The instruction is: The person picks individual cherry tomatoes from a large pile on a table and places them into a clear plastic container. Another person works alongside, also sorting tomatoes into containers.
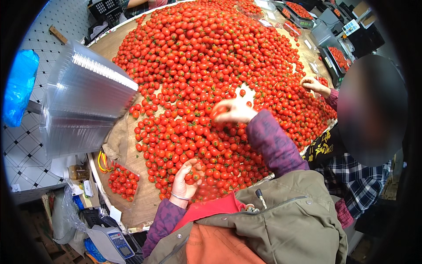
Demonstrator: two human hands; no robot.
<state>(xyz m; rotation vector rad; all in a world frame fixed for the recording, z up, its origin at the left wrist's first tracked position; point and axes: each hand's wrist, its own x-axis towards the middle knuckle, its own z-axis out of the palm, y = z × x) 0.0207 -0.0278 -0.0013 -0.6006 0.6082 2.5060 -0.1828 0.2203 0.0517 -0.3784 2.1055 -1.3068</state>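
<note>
A wide heap of cherry tomatoes [197, 49], many with green stem ends, covers most of a wooden table [145, 198]. At the near edge of the heap, my left hand [186, 181] is cupped, palm up, around a few cherry tomatoes [192, 177]. Further out, over the middle of the heap, my right hand [234, 111] is blurred, its fingers curled down around red tomatoes. How many it holds cannot be told. Clear plastic packaging [135, 188] with cherry tomatoes in it lies at the table's left corner.
A tall nested stack of clear plastic containers [85, 105] leans at the left, by a brown cloth [117, 140]. A co-worker's hand [313, 84] reaches over the heap from the right. Scales with filled boxes [338, 57] stand at upper right. A device with a keypad [120, 244] sits at lower left.
</note>
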